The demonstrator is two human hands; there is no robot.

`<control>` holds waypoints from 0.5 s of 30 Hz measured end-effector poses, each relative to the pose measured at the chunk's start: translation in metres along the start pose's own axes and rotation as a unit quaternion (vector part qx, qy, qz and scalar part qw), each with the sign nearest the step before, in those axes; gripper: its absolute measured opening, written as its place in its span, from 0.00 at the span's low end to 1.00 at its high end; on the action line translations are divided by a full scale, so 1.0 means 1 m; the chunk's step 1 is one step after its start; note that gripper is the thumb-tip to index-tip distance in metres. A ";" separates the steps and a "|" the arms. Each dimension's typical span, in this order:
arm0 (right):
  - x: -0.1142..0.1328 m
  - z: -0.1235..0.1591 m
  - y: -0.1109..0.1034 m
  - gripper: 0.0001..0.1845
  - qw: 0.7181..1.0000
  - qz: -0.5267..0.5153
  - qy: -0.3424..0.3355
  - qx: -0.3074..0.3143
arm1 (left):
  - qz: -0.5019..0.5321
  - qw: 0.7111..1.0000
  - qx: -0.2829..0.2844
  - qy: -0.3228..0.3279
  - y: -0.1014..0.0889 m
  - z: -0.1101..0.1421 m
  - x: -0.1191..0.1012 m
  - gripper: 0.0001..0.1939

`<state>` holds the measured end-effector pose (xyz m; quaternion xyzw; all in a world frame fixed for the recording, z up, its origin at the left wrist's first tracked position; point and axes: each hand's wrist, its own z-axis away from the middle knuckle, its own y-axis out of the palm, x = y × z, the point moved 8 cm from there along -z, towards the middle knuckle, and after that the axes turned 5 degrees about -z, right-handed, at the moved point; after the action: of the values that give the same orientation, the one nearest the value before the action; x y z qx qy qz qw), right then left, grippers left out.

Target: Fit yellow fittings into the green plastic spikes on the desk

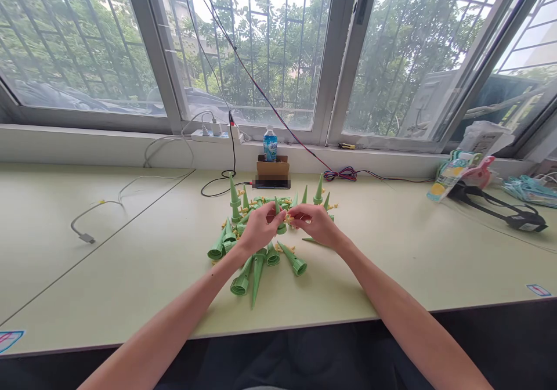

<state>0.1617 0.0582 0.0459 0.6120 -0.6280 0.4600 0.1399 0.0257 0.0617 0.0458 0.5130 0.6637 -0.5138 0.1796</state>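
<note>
A heap of green plastic cone spikes (256, 265) lies on the pale green table (130, 274), mixed with small yellow pieces (333, 206). My left hand (257, 228) is closed around one green cone (281, 219) held over the heap. My right hand (314, 221) pinches a small yellow piece (290, 220) right beside that cone's end. Both hands meet above the middle of the heap. Some cones stand upright at the back of the heap, others lie flat toward me.
A water bottle (270, 144) stands behind a small cardboard box (272, 172) at the window sill. Cables (130, 184) trail over the left of the table. Bags and a black strap (500, 210) lie at the right. The table's front edge runs just before my forearms.
</note>
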 end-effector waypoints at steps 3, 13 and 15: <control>0.002 -0.001 -0.001 0.07 1.000 0.001 -0.007 -0.006 | 0.003 1.000 -0.003 -0.008 0.000 -0.001 0.003 0.14; 0.001 -0.001 0.000 0.06 1.000 -0.001 -0.006 -0.008 | -0.002 1.000 -0.006 -0.020 0.000 -0.001 0.006 0.13; 0.001 -0.001 0.000 0.06 1.000 -0.006 -0.002 -0.004 | -0.001 1.000 -0.003 -0.017 0.001 -0.001 0.006 0.12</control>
<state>0.1607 0.0580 0.0471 0.6162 -0.6263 0.4552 0.1443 0.0238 0.0653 0.0410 0.5035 0.6622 -0.5208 0.1918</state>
